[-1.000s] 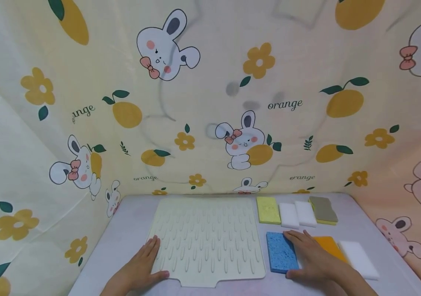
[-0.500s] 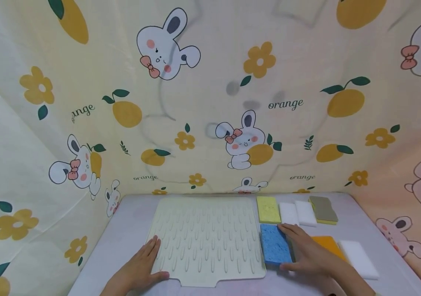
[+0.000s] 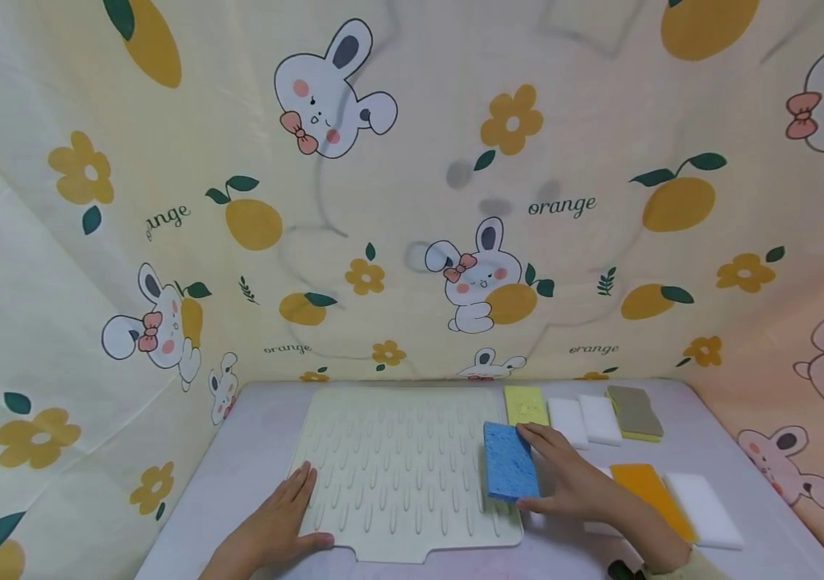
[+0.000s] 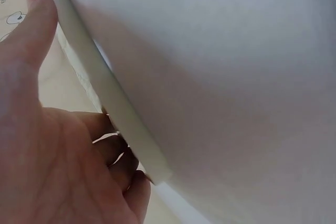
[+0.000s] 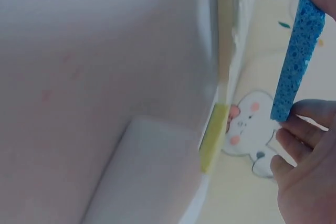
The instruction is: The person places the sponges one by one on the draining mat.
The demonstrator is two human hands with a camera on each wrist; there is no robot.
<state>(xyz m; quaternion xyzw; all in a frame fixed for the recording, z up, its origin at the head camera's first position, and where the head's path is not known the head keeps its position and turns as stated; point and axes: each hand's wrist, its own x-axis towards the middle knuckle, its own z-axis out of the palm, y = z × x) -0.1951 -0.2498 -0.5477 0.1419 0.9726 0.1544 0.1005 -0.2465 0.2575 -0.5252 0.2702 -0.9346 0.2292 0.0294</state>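
My right hand pinches a blue sponge along its edges, thumb at the near side and fingers at the far side. In the right wrist view the sponge hangs raised, apart from the mat. Beneath it lies a pale ridged drying mat with a short spout at its near edge. My left hand rests against the mat's near left corner, fingers laid along the side. The left wrist view has the thumb and fingertips touching the mat's rim.
At the back right lie a yellow sponge, two white sponges and a grey-topped yellow sponge. Nearer are an orange sponge, a white sponge and a white piece partly behind my right arm. Printed curtains enclose the table.
My right hand has lifted the blue sponge and carried it left and away from me, over the mat's right edge. A white piece behind it has come into view. The left hand stays put.
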